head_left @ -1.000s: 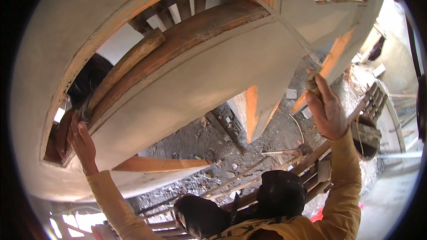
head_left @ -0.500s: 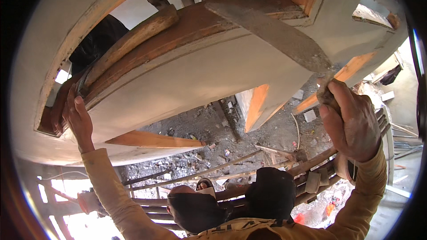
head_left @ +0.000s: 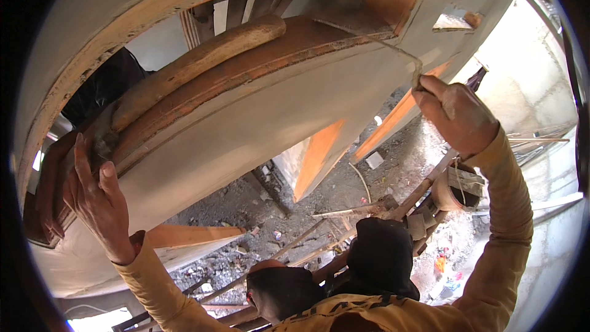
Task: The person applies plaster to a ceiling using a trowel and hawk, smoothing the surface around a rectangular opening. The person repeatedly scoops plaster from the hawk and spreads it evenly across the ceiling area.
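Observation:
In my right hand is a trowel, its bent neck close to my closed fingers. Its long blade shows nearly edge-on, reaching left over the right part of the brown sill of a curved wall opening. My left hand is at the sill's left end, fingers stretched out and apart, by the pale plaster edge. Beyond its fingertips lies the dark head of a tool with a thick wooden handle, resting along the sill. What looks like another person's hand is on the sill's far left, partly in shadow.
Pale smooth plaster curves below the opening. Dark clothing shows behind it. Under me are wooden poles, a bucket and rubble-strewn ground far below. Orange-edged triangular fins jut from the wall's underside.
My view has shifted. My right hand has turned the trowel from its broad face to nearly edge-on, with the blade closer to the sill. My left hand stays by the sill's left end.

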A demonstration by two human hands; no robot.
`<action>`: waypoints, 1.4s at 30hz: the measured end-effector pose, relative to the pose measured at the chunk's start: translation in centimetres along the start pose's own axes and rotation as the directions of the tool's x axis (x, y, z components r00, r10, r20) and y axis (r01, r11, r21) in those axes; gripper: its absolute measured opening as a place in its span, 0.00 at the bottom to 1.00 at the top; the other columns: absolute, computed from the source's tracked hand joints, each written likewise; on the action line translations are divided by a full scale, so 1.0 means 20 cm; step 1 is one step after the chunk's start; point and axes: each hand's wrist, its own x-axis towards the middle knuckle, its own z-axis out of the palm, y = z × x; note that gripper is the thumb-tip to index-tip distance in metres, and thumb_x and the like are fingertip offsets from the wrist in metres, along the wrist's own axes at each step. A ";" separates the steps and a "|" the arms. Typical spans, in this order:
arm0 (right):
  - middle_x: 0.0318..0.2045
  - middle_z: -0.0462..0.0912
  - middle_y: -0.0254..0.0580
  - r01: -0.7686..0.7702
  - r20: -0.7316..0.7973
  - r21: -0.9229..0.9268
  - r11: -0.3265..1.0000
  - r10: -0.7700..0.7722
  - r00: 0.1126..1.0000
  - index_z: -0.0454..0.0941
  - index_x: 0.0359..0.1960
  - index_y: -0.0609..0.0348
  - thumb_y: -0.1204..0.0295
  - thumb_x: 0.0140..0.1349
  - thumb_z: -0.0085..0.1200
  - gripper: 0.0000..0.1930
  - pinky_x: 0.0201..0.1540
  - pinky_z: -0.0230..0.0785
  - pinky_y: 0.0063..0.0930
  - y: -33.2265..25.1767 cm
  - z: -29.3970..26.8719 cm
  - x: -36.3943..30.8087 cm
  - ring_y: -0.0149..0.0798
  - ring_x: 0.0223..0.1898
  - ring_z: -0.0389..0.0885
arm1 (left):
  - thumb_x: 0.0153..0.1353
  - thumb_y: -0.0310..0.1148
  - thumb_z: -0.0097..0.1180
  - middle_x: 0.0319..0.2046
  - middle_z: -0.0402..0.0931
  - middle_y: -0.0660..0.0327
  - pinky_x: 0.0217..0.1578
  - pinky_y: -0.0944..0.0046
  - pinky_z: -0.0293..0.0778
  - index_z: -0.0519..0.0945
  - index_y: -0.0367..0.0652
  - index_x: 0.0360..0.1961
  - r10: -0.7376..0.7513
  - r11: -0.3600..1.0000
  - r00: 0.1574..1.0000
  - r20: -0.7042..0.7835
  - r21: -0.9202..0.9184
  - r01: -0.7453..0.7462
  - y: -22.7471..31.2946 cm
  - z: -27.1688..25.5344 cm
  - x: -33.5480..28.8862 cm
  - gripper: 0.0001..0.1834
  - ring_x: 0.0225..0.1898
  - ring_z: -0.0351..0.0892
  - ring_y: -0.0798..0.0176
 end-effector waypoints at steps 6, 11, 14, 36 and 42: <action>0.30 0.79 0.61 -0.002 -0.005 -0.105 0.994 0.001 1.000 0.73 0.41 0.62 0.66 0.65 0.45 0.12 0.38 0.70 0.49 -0.07 0.08 -0.05 0.61 0.36 0.78 | 0.70 0.61 0.28 0.49 0.78 0.57 0.53 0.56 0.62 0.71 0.45 0.61 0.039 0.999 0.999 -0.021 0.019 -0.039 -0.05 -0.03 -0.01 0.35 0.47 0.76 0.55; 0.37 0.79 0.59 -0.166 -0.125 -0.054 0.985 0.158 0.979 0.74 0.39 0.64 0.66 0.65 0.40 0.14 0.46 0.69 0.46 0.06 0.10 0.12 0.61 0.43 0.78 | 0.70 0.61 0.26 0.50 0.78 0.56 0.54 0.56 0.61 0.70 0.47 0.62 0.038 0.999 0.999 -0.026 -0.019 -0.039 -0.04 -0.01 -0.01 0.35 0.50 0.76 0.55; 0.39 0.79 0.62 0.002 -0.021 -0.153 0.988 -0.006 1.000 0.74 0.43 0.68 0.61 0.67 0.43 0.19 0.50 0.67 0.41 0.20 0.09 0.23 0.57 0.43 0.78 | 0.70 0.61 0.28 0.50 0.78 0.56 0.54 0.56 0.61 0.70 0.47 0.62 0.044 0.998 0.998 -0.034 0.039 -0.043 -0.06 -0.01 -0.02 0.35 0.50 0.76 0.55; 0.41 0.82 0.50 -0.302 -0.317 -0.139 0.943 0.246 0.916 0.75 0.46 0.54 0.51 0.65 0.34 0.23 0.50 0.68 0.47 0.12 0.39 0.13 0.53 0.47 0.79 | 0.69 0.57 0.39 0.48 0.79 0.51 0.51 0.53 0.70 0.74 0.45 0.58 0.086 0.996 0.996 -0.004 -0.031 -0.086 -0.14 0.07 0.02 0.30 0.48 0.78 0.46; 0.27 0.77 0.46 -0.435 -0.076 0.410 0.802 0.505 0.860 0.75 0.42 0.63 0.59 0.65 0.49 0.17 0.40 0.69 0.34 0.42 0.79 -0.61 0.38 0.32 0.75 | 0.65 0.67 0.31 0.56 0.74 0.51 0.60 0.52 0.65 0.71 0.45 0.61 -0.003 1.000 1.000 0.015 -0.015 0.003 -0.29 0.06 0.00 0.40 0.59 0.70 0.48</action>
